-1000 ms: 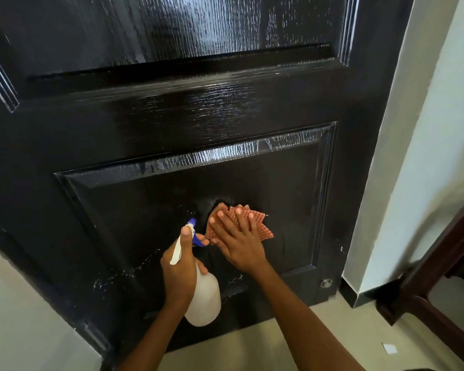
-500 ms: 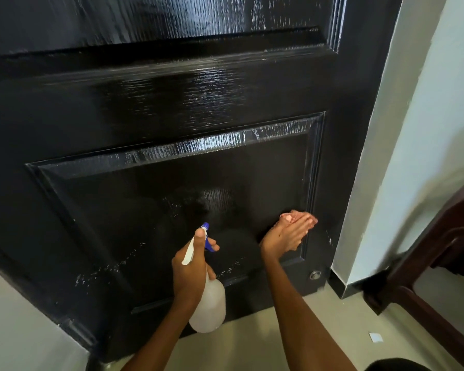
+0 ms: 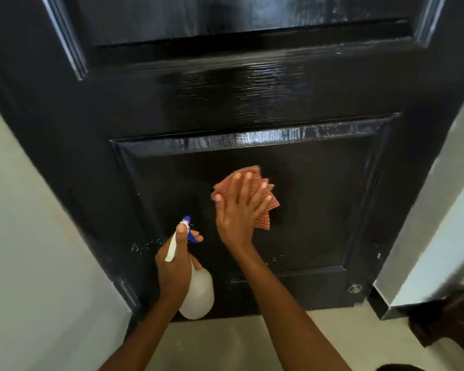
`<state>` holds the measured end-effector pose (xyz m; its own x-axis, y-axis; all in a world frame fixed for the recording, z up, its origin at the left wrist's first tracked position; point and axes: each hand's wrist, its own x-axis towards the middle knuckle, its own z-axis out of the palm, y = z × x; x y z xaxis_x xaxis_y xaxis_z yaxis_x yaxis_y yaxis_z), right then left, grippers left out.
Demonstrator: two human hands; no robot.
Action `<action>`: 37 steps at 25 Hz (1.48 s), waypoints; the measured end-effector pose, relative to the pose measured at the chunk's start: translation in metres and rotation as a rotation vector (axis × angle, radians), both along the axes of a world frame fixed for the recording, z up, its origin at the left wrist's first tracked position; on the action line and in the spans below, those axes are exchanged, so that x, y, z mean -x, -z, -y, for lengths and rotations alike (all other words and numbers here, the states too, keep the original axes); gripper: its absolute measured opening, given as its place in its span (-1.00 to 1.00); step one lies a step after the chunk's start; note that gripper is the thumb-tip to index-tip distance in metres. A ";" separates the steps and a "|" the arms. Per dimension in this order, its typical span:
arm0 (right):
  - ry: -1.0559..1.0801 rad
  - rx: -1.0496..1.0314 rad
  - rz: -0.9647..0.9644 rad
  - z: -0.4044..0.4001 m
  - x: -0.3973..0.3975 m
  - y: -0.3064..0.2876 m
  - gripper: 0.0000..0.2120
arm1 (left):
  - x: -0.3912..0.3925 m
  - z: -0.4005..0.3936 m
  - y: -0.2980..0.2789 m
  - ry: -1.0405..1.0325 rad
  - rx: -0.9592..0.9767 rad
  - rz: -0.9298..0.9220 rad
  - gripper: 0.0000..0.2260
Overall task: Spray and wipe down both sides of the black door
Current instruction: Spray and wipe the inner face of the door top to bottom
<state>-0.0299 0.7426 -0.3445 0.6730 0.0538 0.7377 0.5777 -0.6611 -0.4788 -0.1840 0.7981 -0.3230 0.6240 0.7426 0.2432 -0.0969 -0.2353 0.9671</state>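
The glossy black door (image 3: 252, 89) fills most of the view, its lower recessed panel in front of me. My right hand (image 3: 239, 212) lies flat with spread fingers on an orange checked cloth (image 3: 263, 220) and presses it against the middle of that panel. My left hand (image 3: 176, 263) grips the neck of a white spray bottle (image 3: 198, 295) with a blue nozzle (image 3: 186, 220); the nozzle points at the door. White droplets speckle the panel's lower left (image 3: 145, 246).
A pale wall (image 3: 24, 236) stands to the left of the door and a white wall with a black skirting (image 3: 439, 236) to the right. Dark wooden furniture (image 3: 447, 317) sits low at the right. A round metal stopper (image 3: 355, 288) is near the door's bottom corner. The floor is beige tile.
My right hand has swept the cloth from the panel's right edge back to its middle and somewhat higher. The view has shifted left and down. My left hand keeps the bottle in place.
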 end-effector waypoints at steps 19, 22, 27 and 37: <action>0.307 -0.609 -0.416 0.101 -0.042 0.100 -0.21 | 0.017 -0.005 0.029 0.086 0.051 -0.057 -0.45; 0.343 -0.968 -0.677 0.082 -0.033 0.078 -0.23 | 0.025 -0.010 0.032 0.082 0.077 -0.084 -0.43; 0.105 -0.266 -0.333 -0.009 0.019 0.056 -0.24 | 0.039 -0.033 0.029 -0.024 0.117 -0.085 -0.46; 0.022 0.152 0.464 -0.040 -0.002 -0.077 -0.41 | 0.056 -0.077 0.003 -0.173 0.170 -0.080 -0.54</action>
<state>-0.0281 0.7827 -0.2675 0.2773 0.1735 0.9450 0.6927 -0.7177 -0.0714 -0.2400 0.8755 -0.3264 0.4962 0.8661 0.0606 0.0094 -0.0751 0.9971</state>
